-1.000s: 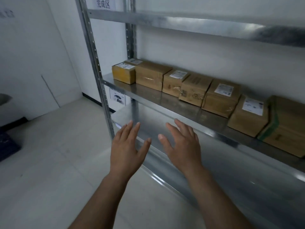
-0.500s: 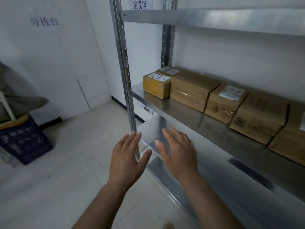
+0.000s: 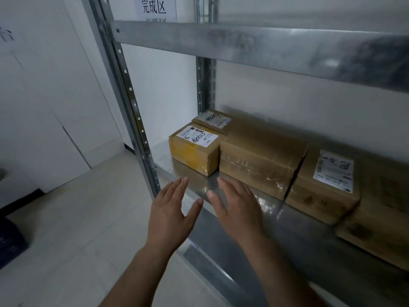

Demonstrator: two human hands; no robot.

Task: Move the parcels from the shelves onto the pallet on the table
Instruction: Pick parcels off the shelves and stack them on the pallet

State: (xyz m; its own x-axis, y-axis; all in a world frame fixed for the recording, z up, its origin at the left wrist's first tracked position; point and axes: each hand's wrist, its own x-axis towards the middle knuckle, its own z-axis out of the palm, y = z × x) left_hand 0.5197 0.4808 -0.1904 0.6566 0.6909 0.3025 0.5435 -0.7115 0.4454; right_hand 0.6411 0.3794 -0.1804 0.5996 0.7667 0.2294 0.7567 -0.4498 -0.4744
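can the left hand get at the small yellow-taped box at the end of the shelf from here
Probably yes. The left hand is open, just short of the yellow-taped box, with only bare shelf between them. The upright post stands to its left, not across the path.

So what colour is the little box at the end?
Yellow box, white label on top; head view.

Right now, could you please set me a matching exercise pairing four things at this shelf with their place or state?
Things:
1. yellow-taped parcel
2. large plain parcel
3. left hand
4. sign

Descriptions:
A. on the wall, above the top shelf beam
B. open, touching nothing
C. leftmost in the front row
D. no label on the top that shows

Pairs: 1-C, 2-D, 3-B, 4-A
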